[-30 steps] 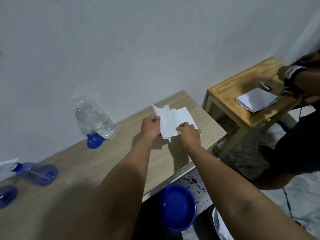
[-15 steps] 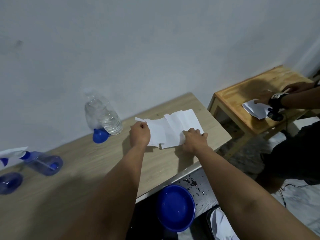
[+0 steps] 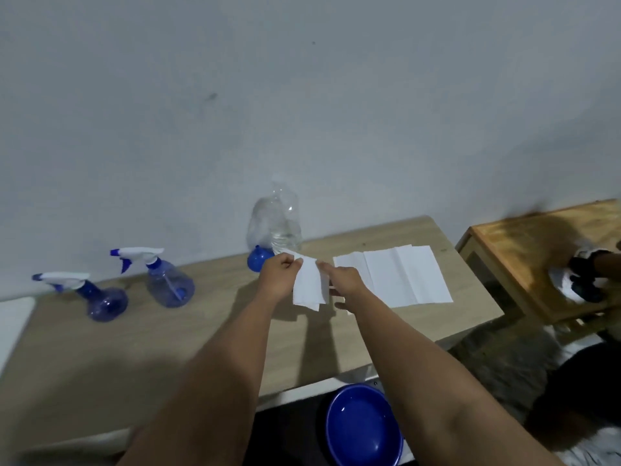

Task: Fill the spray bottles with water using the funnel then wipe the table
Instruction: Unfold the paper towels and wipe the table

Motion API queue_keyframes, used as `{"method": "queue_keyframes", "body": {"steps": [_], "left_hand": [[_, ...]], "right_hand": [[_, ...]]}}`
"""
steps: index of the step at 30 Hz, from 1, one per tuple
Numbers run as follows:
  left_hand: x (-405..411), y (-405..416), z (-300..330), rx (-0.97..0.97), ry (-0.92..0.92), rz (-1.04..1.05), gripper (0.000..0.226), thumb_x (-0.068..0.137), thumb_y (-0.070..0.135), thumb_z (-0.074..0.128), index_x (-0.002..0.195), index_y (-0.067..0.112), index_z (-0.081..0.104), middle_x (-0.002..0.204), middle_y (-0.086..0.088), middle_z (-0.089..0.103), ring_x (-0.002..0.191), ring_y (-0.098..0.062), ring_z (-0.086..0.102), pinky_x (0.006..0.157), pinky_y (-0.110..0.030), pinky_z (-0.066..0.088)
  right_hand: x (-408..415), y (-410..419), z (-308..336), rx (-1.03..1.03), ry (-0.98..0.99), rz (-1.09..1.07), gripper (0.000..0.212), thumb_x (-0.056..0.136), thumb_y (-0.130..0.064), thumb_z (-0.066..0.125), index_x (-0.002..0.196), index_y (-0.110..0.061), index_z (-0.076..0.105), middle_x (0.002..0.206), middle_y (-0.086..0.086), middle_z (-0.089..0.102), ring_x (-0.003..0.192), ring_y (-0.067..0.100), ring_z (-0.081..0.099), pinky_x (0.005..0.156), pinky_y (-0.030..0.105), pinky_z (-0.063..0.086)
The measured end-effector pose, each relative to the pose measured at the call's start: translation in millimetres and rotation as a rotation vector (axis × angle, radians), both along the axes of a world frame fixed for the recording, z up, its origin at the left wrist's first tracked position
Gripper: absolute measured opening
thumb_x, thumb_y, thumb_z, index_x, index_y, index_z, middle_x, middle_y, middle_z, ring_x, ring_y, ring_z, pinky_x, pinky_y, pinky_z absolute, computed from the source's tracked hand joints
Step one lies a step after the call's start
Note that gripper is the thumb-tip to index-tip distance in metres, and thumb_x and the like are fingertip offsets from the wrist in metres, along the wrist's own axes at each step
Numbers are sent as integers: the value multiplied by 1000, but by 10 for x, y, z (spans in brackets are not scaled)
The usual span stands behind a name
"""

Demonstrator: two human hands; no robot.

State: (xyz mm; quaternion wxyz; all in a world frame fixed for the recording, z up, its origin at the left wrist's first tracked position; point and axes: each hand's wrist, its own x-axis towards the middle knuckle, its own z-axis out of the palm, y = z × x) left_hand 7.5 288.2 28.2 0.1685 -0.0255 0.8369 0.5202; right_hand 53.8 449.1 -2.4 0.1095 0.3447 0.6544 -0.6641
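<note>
Pale grey wall (image 3: 302, 95) backs a light wood table (image 3: 168, 348) that runs from nine o'clock to three o'clock across the frame. At centre, the left hand (image 3: 279, 275) is clenched on the top corner of a small white paper tissue (image 3: 309, 287), which hangs clear of the tabletop; the right hand (image 3: 346, 280) pinches the tissue's opposite upper edge, its lower fingers loosely extended. Just to the right, toward three o'clock, unfolded white tissue sheets (image 3: 396, 279) lie flat on the table. At twelve o'clock from the hands, a clear plastic water bottle (image 3: 277, 223) stands against the wall, with a blue funnel (image 3: 259, 258) touching its base. Toward nine o'clock, two blue spray bottles with white triggers stand upright and apart: the nearer spray bottle (image 3: 169, 280) and the far-left spray bottle (image 3: 100, 297). At six o'clock, below the table's front edge, sits a blue bowl (image 3: 363, 428). At three o'clock, a second person's hand (image 3: 584, 277) rests on white paper atop a small wooden side table (image 3: 524, 250).
</note>
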Motion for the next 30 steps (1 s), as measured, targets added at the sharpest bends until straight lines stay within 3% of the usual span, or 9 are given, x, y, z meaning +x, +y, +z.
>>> {"method": "queue_keyframes", "body": {"steps": [4,7,11,17,19,22,26,28,30], "left_hand": [[28,-640,137,49,-11,88,22,91,24,67,74,12,65,88,-20,72,68,-26,64,73,-44,59],[79,-1234,220,231,-118,149,20,94,20,63,95,1,68,100,-22,72,80,-27,69,80,-49,59],[220,-2114,291,505,-287,330,23,99,20,47,110,8,63,100,-11,72,91,-29,69,85,-45,55],[296,-3351,243,543,-276,383,27,99,15,46,121,9,59,116,-17,70,106,-33,69,86,-45,57],[281,-3686,183,548,-256,428,31,99,20,49,127,12,59,116,-13,71,105,-31,69,87,-46,58],[319,-4141,142,593,-238,500,28,100,28,49,120,15,62,110,-10,72,100,-29,68,77,-40,57],[353,-4654,128,874,-213,568,39,94,28,39,109,4,66,95,-13,65,90,-29,58,61,-29,49],[328,-4871,80,945,-206,625,38,88,32,43,104,3,63,90,-14,57,85,-30,51,63,-32,45],[288,-5008,52,1022,-289,653,49,93,47,49,106,3,63,90,-16,64,83,-32,60,68,-39,53]], "right_hand": [[-180,-491,103,-90,140,-76,6,90,-15,78,91,-9,76,96,13,75,84,29,67,75,38,51],[-291,-1055,273,-201,218,-11,12,93,-13,73,103,-7,76,95,9,77,82,26,71,73,36,57],[-422,-1989,411,-362,226,127,8,99,-16,63,102,-13,69,90,3,71,79,18,65,70,31,52],[-576,-3295,456,-376,204,286,25,95,-21,77,114,-5,75,99,9,76,85,22,71,77,35,58],[-602,-3652,455,-329,196,318,16,91,-15,80,105,-8,77,94,6,79,84,23,73,73,35,59],[-655,-4139,460,-296,189,360,15,92,-10,77,106,-6,76,101,9,79,93,27,73,80,39,59],[-693,-4674,593,-458,146,447,29,95,-17,72,121,-4,71,111,11,74,101,27,69,87,37,55],[-726,-4861,668,-575,126,489,26,98,-17,69,121,-5,68,110,11,73,99,24,71,82,34,57],[-768,-4995,712,-691,125,479,15,104,-14,60,114,-5,65,102,11,69,86,19,71,71,29,59]]}}
